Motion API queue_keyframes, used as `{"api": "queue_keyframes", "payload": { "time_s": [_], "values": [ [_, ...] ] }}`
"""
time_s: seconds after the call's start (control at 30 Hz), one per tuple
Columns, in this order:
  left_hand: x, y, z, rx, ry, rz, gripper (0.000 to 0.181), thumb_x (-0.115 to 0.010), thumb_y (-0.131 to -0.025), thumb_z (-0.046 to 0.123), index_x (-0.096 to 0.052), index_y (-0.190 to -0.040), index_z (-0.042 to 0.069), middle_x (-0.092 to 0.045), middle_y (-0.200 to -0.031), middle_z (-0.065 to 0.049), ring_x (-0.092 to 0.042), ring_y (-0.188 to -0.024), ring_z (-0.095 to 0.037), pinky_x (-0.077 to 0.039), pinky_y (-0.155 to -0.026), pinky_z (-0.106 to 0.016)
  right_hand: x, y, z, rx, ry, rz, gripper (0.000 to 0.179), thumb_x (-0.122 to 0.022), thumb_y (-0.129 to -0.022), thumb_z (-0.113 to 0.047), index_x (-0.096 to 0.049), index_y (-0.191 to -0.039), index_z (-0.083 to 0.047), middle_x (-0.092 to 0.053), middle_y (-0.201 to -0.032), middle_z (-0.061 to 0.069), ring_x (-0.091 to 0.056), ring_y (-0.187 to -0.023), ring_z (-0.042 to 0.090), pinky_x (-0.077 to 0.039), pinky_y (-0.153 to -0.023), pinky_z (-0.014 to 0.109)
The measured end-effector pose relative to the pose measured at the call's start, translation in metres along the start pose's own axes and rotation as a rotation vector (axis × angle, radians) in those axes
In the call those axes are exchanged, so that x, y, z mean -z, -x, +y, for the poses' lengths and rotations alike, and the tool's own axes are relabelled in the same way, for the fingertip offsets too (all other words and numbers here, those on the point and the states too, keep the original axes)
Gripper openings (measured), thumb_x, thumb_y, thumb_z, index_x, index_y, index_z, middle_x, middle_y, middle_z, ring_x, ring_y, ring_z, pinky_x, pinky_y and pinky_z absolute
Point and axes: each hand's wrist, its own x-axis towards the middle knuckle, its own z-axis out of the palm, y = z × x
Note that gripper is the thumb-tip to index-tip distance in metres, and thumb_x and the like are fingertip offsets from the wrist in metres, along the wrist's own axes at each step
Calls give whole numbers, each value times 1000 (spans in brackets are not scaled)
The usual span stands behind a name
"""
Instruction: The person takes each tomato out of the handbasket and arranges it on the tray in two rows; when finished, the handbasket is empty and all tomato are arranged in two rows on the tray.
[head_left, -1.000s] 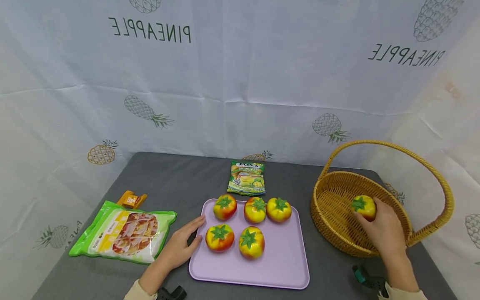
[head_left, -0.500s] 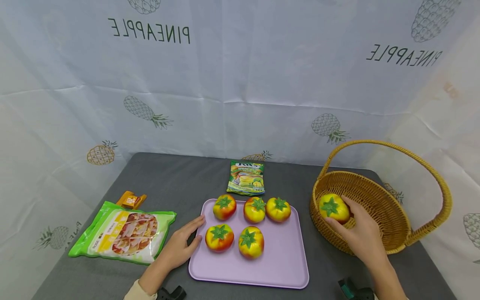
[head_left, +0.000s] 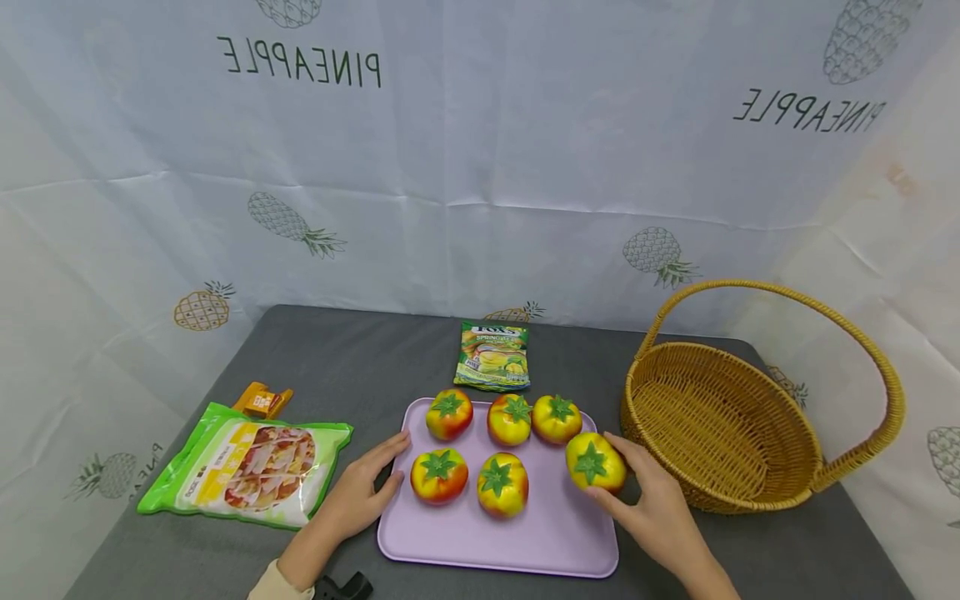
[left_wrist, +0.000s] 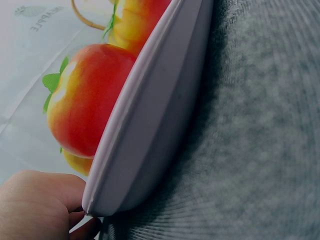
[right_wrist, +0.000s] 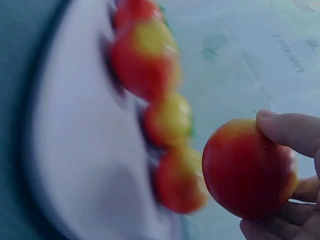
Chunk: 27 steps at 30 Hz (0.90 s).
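Note:
My right hand holds a yellow-and-red tomato with a green leafy top between thumb and fingers. It is over the right edge of the lilac tray; in the right wrist view the tomato looks apart from the tray's surface. Several similar tomatoes stand on the tray, among them a front tomato and a back-right tomato. My left hand rests at the tray's left rim with thumb and forefinger touching it. In the left wrist view the left hand's fingertips are partly hidden.
A wicker basket with a tall arched handle stands to the right of the tray. Behind the tray lies a green-and-yellow candy bag. Left of the tray are a green-and-white food bag and small orange packets.
My right hand has carried the tomato leftward, out of the basket and over to the tray's right edge. The left hand has stayed at the tray's left rim.

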Motion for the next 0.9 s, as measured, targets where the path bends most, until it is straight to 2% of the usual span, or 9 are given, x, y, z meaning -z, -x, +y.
{"api": "queue_keyframes", "payload": {
  "time_s": [0.17, 0.33, 0.5, 0.7, 0.9],
  "values": [
    [-1, 0, 0, -2, 1, 1, 45, -67, -85, 10, -58, -129, 5, -54, -138, -6, -54, -123, -25, -45, -98, -45, -23, 11, -3, -37, -46, -69, 68, -80, -72, -41, -57, -127, -9, -62, -119, 2, -61, -102, 16, -54, -83, 39],
    [-1, 0, -1, -3, -2, -1, 45, -68, -85, 9, -58, -129, 4, -54, -138, -6, -54, -123, -25, -45, -97, -46, -36, 15, -4, -74, -80, -115, 66, -81, -71, -41, -58, -126, -11, -63, -117, -2, -59, -103, 11, -53, -86, 36],
    [-1, 0, -1, -6, -1, 0, 46, -67, -85, 10, -58, -129, 5, -55, -137, -6, -54, -123, -25, -45, -98, -44, -42, 15, -3, -92, -126, -133, 65, -83, -70, -35, -58, -125, -10, -62, -118, -2, -59, -104, 11, -54, -84, 33],
    [-1, 0, -2, -10, 2, 3, 46, -67, -85, 11, -57, -130, 6, -54, -138, -5, -54, -124, -24, -41, -104, -29, -46, 15, -1, -126, -173, -158, 66, -81, -72, -36, -57, -127, -9, -62, -120, 1, -59, -105, 14, -55, -81, 33],
    [-1, 0, -2, -13, 1, 5, 46, -67, -86, 11, -57, -130, 6, -54, -138, -5, -54, -123, -24, -41, -103, -29, -47, 15, 2, -100, -171, -163, 66, -80, -74, -34, -55, -130, -8, -61, -122, 1, -59, -107, 14, -54, -83, 32]
  ]
}}
